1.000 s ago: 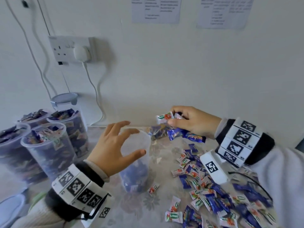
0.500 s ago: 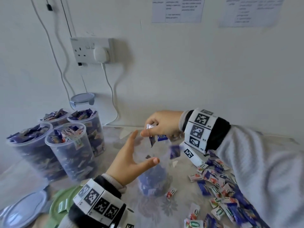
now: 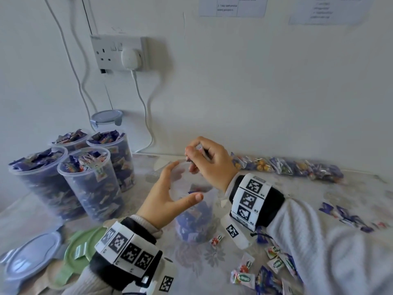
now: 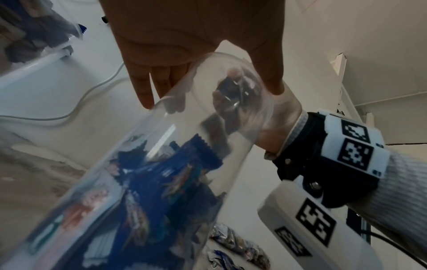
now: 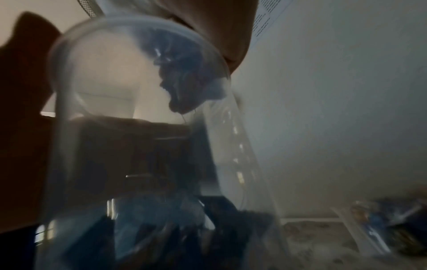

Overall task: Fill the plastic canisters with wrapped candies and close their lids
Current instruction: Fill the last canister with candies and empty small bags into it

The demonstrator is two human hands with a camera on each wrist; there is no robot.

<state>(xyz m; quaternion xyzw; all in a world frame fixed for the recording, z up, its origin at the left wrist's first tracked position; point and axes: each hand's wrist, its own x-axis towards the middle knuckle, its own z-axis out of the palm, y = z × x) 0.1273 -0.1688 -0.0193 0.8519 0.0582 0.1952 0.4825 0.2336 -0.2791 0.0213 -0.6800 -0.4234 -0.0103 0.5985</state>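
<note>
A clear plastic canister stands mid-table, its lower part filled with blue wrapped candies. My left hand holds it near the rim, thumb in front and fingers behind. My right hand hovers just over the open mouth, fingers curled and pinching a few wrapped candies. Seen through the canister wall in the left wrist view, those candies sit dark in the fingers. The right wrist view is dim and blurred; it shows the canister and a blue wrapper at its rim.
Several filled, lidless canisters stand at the left. A grey-blue lid and a green lid lie at the front left; another lid leans on the wall. Loose candies cover the front right. Bagged candies line the wall.
My right hand has carried a pinch of candies from the right side to above the canister's mouth. Some dropped in. The left hand has stayed at the canister.
</note>
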